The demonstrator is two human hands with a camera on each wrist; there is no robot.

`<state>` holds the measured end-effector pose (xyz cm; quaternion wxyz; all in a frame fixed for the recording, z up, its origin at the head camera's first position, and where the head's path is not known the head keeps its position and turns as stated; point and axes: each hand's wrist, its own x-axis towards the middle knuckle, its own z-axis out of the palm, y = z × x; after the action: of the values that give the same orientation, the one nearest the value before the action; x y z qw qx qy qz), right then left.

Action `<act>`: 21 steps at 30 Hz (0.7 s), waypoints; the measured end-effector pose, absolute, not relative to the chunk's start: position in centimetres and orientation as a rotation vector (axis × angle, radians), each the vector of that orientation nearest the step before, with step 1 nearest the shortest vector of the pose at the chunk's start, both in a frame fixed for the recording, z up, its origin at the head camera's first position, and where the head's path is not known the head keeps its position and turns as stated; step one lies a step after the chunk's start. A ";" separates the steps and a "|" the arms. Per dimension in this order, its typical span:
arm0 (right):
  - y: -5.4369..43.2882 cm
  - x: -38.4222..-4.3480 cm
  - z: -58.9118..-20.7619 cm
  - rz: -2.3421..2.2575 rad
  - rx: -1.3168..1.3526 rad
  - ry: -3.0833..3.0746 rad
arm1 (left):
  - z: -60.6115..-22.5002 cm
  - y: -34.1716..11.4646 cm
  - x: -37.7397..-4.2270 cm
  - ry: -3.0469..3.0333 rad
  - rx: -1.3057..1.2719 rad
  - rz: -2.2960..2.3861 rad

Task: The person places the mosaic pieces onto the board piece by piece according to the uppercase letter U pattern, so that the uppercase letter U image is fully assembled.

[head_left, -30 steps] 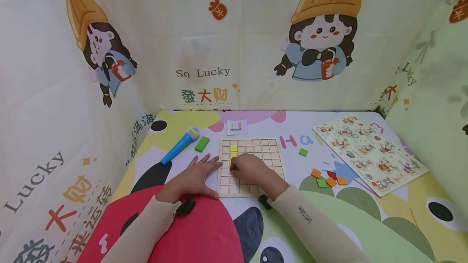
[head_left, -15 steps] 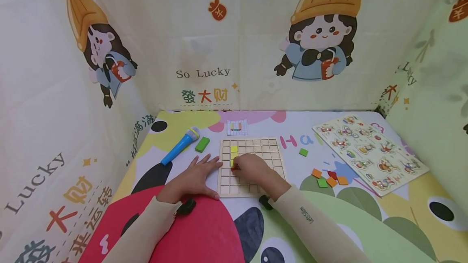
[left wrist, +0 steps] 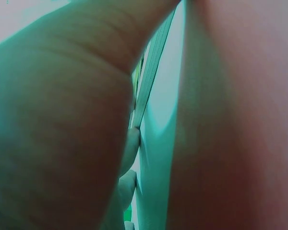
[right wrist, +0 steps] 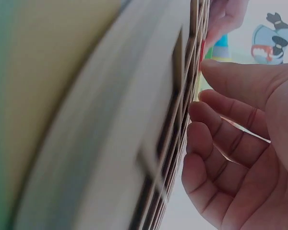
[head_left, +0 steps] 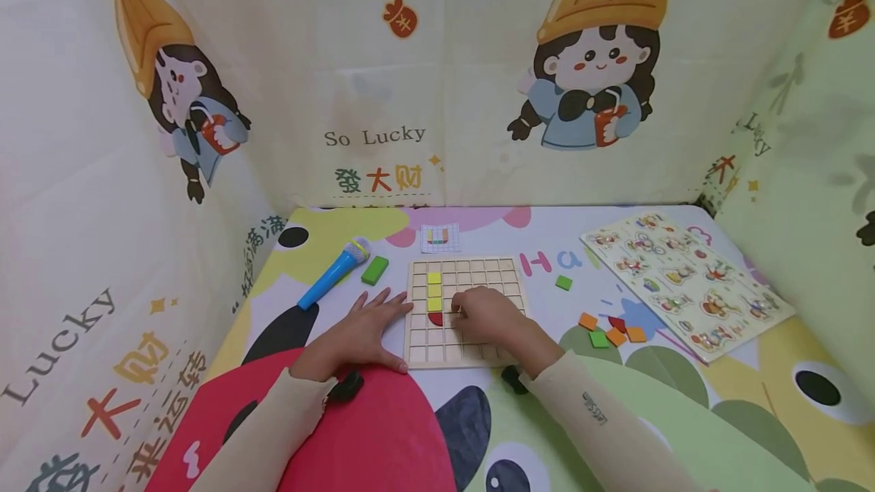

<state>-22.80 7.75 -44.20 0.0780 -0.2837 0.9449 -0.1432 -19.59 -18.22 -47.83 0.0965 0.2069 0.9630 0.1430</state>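
A square wooden grid board (head_left: 481, 277) lies in the middle of the table. Down one of its left columns runs a line of yellow square tiles (head_left: 434, 291), and a red tile with a rounded edge (head_left: 435, 319) sits just below them. My left hand (head_left: 362, 331) lies spread at the board's left side, fingertips and thumb at its edge. Over the board, right of the red tile, is my right hand (head_left: 488, 315). In the right wrist view its fingers (right wrist: 199, 139) are loosely bent, with nothing between them and the thumb.
A small pattern card (head_left: 440, 238) lies behind the board. Left of it are a blue toy microphone (head_left: 333, 273) and a green block (head_left: 374, 270). To the right lie a green tile (head_left: 563, 282), several orange tiles (head_left: 636, 335) and a picture puzzle board (head_left: 683, 283).
My right hand has let go of the red tile and moved right, so the tile and all of the yellow column now show. The left hand stays at the board's edge.
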 end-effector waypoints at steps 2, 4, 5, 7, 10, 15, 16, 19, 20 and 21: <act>8.6 -22.8 -44.3 -0.438 -0.842 2.844 | -47.8 -18.2 -19.6 2.859 0.614 0.423; 9.6 -22.9 -44.4 -0.449 -0.814 2.858 | -47.8 -18.2 -19.5 2.860 0.614 0.428; 10.1 -22.9 -44.5 -0.456 -0.809 2.864 | -47.8 -18.2 -19.5 2.860 0.614 0.431; 11.1 -22.9 -44.6 -0.465 -0.794 2.877 | -47.8 -18.2 -19.5 2.860 0.614 0.432; 12.8 -22.9 -44.6 -0.481 -0.763 2.881 | -47.8 -18.3 -19.5 2.860 0.612 0.422; 15.3 -22.8 -44.5 -0.492 -0.713 2.882 | -47.9 -18.3 -19.5 2.858 0.601 0.413; 15.8 -22.8 -44.5 -0.491 -0.702 2.884 | -47.9 -18.3 -19.5 2.856 0.599 0.417; 17.2 -22.8 -44.4 -0.486 -0.674 2.886 | -48.0 -18.4 -19.5 2.850 0.599 0.426; 17.7 -22.7 -44.3 -0.485 -0.655 2.885 | -48.0 -18.4 -19.5 2.848 0.600 0.430; 18.1 -22.6 -44.3 -0.490 -0.639 2.883 | -48.1 -18.3 -19.6 2.848 0.602 0.427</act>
<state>-22.64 18.10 -44.26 0.0739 -0.2128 0.9606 -0.1631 -19.56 -18.34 -48.06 0.0994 0.2034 0.9632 0.1446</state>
